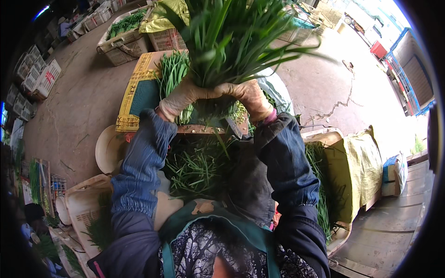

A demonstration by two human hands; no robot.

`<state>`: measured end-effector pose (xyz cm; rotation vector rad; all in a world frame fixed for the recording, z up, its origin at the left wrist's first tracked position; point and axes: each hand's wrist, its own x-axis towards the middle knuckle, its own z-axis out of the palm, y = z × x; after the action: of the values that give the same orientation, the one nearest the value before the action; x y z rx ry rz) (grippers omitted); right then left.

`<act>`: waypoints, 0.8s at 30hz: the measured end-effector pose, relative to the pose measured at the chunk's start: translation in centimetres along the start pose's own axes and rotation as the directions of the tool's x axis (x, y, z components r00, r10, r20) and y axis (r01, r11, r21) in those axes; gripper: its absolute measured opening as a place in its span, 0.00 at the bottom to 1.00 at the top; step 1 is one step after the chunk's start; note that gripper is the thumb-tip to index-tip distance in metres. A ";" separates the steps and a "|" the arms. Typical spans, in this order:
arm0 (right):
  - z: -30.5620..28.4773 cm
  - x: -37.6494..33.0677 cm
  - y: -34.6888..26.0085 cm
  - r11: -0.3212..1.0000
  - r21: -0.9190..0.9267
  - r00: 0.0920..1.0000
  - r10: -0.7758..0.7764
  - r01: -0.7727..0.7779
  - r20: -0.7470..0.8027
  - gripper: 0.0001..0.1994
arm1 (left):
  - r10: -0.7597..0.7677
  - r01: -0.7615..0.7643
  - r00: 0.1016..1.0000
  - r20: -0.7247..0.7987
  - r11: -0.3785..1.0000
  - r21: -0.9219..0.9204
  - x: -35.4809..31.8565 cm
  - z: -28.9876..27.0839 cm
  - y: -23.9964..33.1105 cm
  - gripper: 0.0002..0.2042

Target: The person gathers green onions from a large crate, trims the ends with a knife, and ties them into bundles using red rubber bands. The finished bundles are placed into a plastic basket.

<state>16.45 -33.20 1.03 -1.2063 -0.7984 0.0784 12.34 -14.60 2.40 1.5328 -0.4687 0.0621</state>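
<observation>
A thick bunch of garlic chives [227, 41] is held up above a low work table, its leaves fanning outward and blurred at the tips. My left hand [183, 96], in a pale soiled glove, is wrapped round the bunch's lower part from the left. From the right, my right hand [250, 98] grips it too, gloved the same way. More chives [172, 69] lie on the table [125, 113], which has yellow printed tape along its left edge. A flat metal blade [234, 127] shows at the table's near edge; its handle cannot be made out. Loose leaves [199, 169] are heaped below, between my legs.
Crates [123, 51] holding greens stand beyond the table. A yellow sheet [361, 171] covers part of a crate at my right; another crate [76, 197] is at my left. A round pale basin [109, 149] sits beside the table. White crates [44, 76] are stacked far left.
</observation>
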 end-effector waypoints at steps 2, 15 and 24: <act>-1.2 0.2 2.9 0.979 -0.203 0.999 0.010 -0.001 0.047 0.23 | -0.107 0.106 0.993 0.042 0.994 0.027 1.0 -1.4 -4.5 0.48; 4.9 2.8 -7.0 0.999 -0.049 0.984 0.010 -0.001 0.176 0.29 | -0.008 0.020 0.999 0.053 0.975 -0.220 -1.3 -2.3 3.9 0.20; 7.4 3.2 -8.7 -0.001 -0.838 0.783 -0.357 0.545 0.510 0.50 | -0.018 0.094 0.947 0.322 0.970 -0.224 -7.1 -0.4 6.4 0.31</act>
<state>11.46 -29.21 10.95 -2.1113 -1.4615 -1.1533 3.89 -12.10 6.16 1.3226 -0.6634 -0.2822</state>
